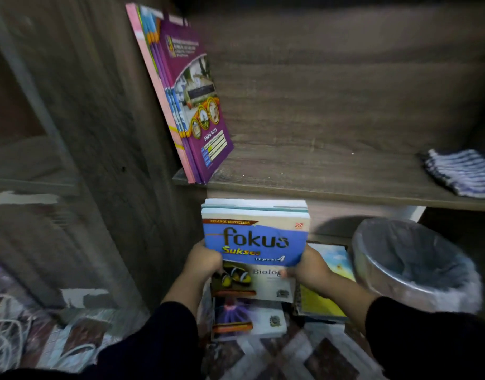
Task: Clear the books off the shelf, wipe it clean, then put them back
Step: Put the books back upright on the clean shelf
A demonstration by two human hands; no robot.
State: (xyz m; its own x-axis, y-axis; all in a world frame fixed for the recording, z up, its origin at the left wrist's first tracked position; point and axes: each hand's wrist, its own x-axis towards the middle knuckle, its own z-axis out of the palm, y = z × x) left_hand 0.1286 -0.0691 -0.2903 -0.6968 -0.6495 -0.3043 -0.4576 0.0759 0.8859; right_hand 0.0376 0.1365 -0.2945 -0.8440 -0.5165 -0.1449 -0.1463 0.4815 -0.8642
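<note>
I hold a stack of books (255,237) below the shelf edge, its top cover blue with the word "fokus". My left hand (205,260) grips the stack's left side and my right hand (308,266) grips its right side. The wooden shelf (331,171) carries several thin purple and pink books (189,100) leaning against its left wall. A blue-and-white striped cloth (463,171) lies folded at the shelf's right end. More books (249,316) lie on the floor under the stack, and a yellow-covered one (320,300) lies to their right.
A bin (416,264) lined with a clear bag stands on the floor at the right. A glass cabinet door (44,133) stands at the left. White cords (5,333) lie on the patterned floor mat (304,357) at the lower left.
</note>
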